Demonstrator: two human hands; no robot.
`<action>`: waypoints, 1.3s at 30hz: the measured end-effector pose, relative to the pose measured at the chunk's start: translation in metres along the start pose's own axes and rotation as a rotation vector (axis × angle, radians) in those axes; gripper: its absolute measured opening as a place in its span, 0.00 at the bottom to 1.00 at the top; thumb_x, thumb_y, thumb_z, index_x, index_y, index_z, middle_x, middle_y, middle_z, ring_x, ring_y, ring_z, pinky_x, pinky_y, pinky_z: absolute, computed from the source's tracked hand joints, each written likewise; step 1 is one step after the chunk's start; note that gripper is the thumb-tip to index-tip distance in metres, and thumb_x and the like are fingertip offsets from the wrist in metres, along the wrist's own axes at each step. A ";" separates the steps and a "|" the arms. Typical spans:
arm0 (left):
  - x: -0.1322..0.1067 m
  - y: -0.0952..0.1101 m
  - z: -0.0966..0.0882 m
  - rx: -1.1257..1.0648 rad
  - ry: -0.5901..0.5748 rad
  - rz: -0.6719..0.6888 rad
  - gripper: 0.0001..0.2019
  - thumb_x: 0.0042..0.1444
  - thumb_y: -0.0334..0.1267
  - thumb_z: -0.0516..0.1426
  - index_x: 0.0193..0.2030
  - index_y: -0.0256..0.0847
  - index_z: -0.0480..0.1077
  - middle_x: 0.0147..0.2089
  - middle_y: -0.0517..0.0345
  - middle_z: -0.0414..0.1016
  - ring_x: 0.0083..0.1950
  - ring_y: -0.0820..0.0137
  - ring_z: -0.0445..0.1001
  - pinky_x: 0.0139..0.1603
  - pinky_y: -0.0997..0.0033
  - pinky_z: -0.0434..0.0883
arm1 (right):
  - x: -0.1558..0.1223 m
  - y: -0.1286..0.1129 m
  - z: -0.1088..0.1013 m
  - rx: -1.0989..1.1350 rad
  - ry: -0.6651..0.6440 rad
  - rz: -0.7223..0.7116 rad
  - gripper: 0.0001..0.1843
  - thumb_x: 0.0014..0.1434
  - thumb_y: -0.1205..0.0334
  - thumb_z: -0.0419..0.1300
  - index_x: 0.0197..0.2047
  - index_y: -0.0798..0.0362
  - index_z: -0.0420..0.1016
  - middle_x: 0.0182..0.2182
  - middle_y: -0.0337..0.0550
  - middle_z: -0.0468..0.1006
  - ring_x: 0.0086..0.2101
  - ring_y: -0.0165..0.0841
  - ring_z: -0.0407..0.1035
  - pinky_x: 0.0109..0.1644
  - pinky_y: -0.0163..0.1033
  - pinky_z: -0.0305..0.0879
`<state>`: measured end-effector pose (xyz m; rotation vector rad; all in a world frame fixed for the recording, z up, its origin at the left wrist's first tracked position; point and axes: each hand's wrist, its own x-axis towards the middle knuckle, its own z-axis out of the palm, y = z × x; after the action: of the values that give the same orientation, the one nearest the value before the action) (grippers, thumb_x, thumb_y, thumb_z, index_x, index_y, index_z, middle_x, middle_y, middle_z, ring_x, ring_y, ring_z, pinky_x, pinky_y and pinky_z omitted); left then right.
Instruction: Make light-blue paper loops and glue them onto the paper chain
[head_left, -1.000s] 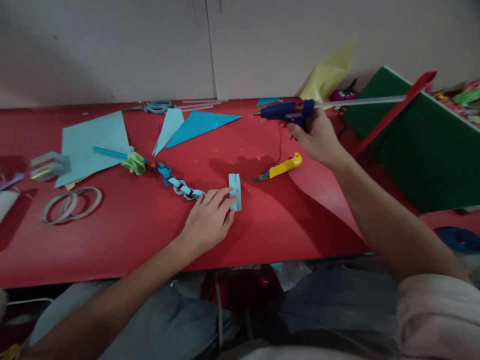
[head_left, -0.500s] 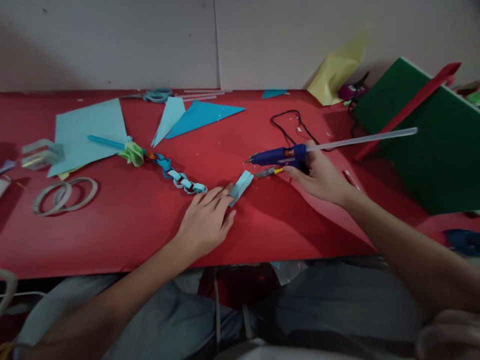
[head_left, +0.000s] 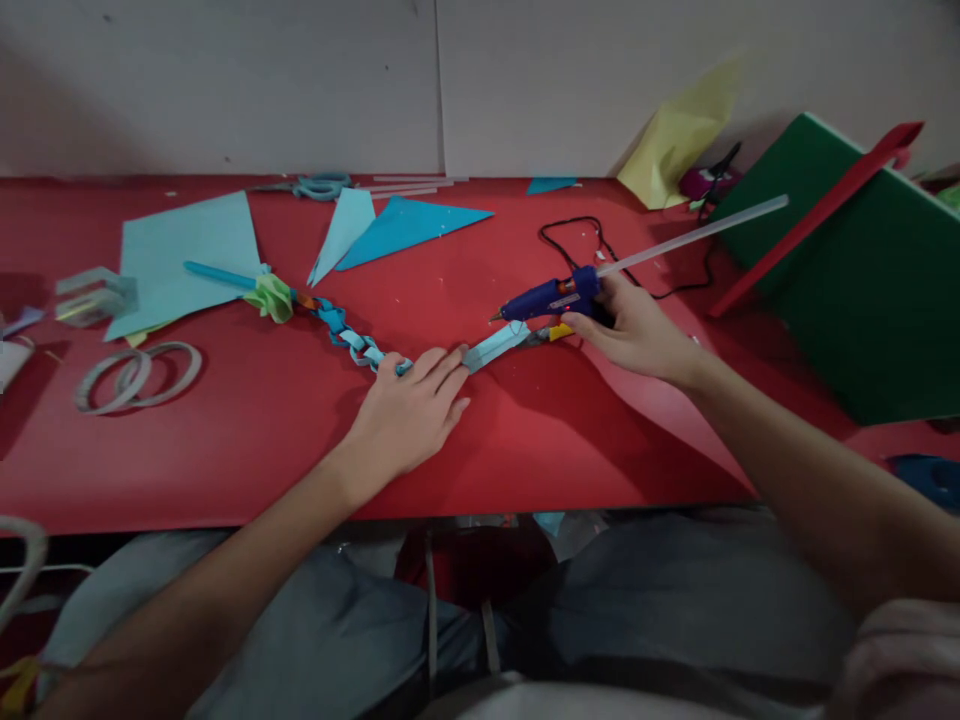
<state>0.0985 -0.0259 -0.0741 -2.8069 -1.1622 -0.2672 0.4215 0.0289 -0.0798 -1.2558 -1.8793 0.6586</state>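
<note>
My right hand (head_left: 639,328) is closed around a blue glue gun (head_left: 541,298), and a long clear glue stick (head_left: 697,234) juts from its back end. The gun's nozzle is just above the far end of a light blue paper strip (head_left: 496,343). My left hand (head_left: 397,415) lies with its fingers stretched out on the strip's near end, holding it down on the table. Beside that hand ends a paper chain (head_left: 361,347) of blue links, which runs from a green paper flower (head_left: 270,297) on a blue stick (head_left: 217,275). A yellow-handled cutter (head_left: 559,331) lies under the gun.
Light blue paper (head_left: 184,240), folded blue paper (head_left: 412,232) and scissors (head_left: 321,187) lie along the back of the red table (head_left: 300,450). Tape rolls (head_left: 176,375) sit at left. A black cord (head_left: 551,234) trails behind the gun; a green board (head_left: 847,290) stands at right.
The gun has tilted, with its glue stick pointing further up and its nozzle closer to the strip. The strip lies flatter, with more of it reaching right from under my left fingers.
</note>
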 end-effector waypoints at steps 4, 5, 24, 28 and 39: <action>0.001 -0.010 0.000 0.034 0.012 0.017 0.21 0.75 0.36 0.48 0.65 0.41 0.76 0.68 0.41 0.77 0.66 0.47 0.74 0.62 0.37 0.65 | 0.008 -0.006 0.001 -0.004 -0.053 0.002 0.31 0.63 0.35 0.65 0.59 0.48 0.72 0.47 0.50 0.82 0.47 0.48 0.79 0.52 0.54 0.78; 0.001 -0.013 0.001 0.033 0.015 0.026 0.21 0.76 0.36 0.48 0.66 0.40 0.76 0.67 0.40 0.78 0.66 0.47 0.74 0.62 0.37 0.65 | 0.009 -0.008 0.001 -0.001 -0.060 -0.003 0.31 0.63 0.36 0.66 0.59 0.48 0.72 0.47 0.50 0.82 0.47 0.48 0.79 0.52 0.54 0.78; -0.004 -0.029 0.007 -0.039 0.037 0.096 0.21 0.74 0.36 0.49 0.67 0.44 0.76 0.72 0.43 0.74 0.68 0.47 0.74 0.67 0.34 0.62 | -0.008 -0.040 0.014 -0.208 -0.106 -0.013 0.22 0.65 0.43 0.63 0.53 0.50 0.73 0.40 0.49 0.83 0.38 0.45 0.77 0.44 0.50 0.73; -0.003 -0.030 0.008 -0.026 0.023 0.100 0.22 0.76 0.37 0.47 0.67 0.41 0.75 0.70 0.43 0.76 0.68 0.48 0.74 0.66 0.35 0.63 | -0.009 -0.039 0.017 -0.187 -0.111 -0.018 0.21 0.65 0.44 0.63 0.53 0.50 0.73 0.43 0.52 0.84 0.41 0.48 0.78 0.47 0.53 0.74; -0.007 -0.027 0.009 -0.049 0.039 0.065 0.21 0.75 0.38 0.47 0.66 0.42 0.77 0.69 0.42 0.77 0.66 0.49 0.75 0.65 0.35 0.64 | -0.012 -0.024 0.025 0.214 -0.106 0.021 0.25 0.65 0.38 0.64 0.55 0.46 0.67 0.51 0.52 0.84 0.52 0.47 0.81 0.59 0.59 0.77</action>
<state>0.0758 -0.0099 -0.0838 -2.8614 -1.0681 -0.3480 0.3908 0.0083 -0.0798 -1.1231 -1.8271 0.9272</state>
